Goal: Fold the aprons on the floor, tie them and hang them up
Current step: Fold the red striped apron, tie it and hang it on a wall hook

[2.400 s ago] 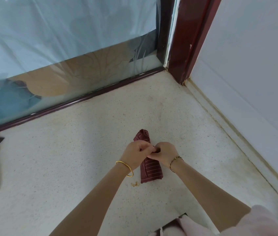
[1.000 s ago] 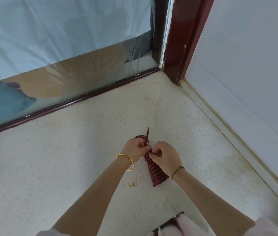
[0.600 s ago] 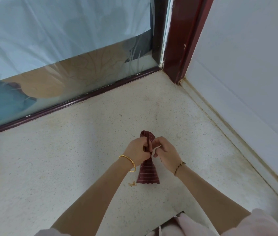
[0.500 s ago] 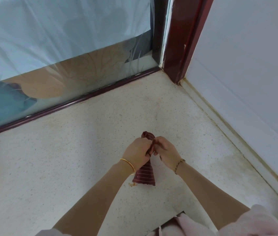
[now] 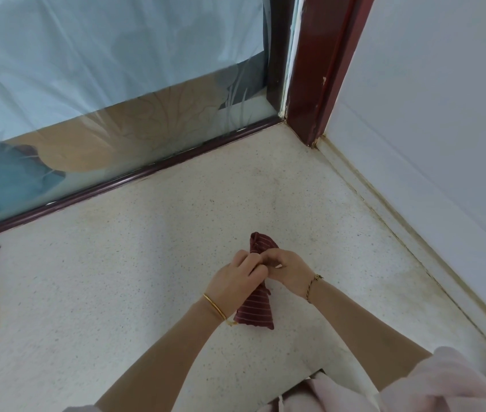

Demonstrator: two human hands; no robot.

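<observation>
Head view: left hand [image 5: 237,278] and right hand [image 5: 291,272], touching, grip the rolled apron [image 5: 255,312].

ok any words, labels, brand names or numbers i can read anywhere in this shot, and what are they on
None: no readable text shows anywhere in this view.
The striped apron, gripped by the left hand and the right hand, shows only stripes and no visible tag.
The glass panel carries a leaf pattern, no lettering.
The wall and floor are unmarked.
</observation>
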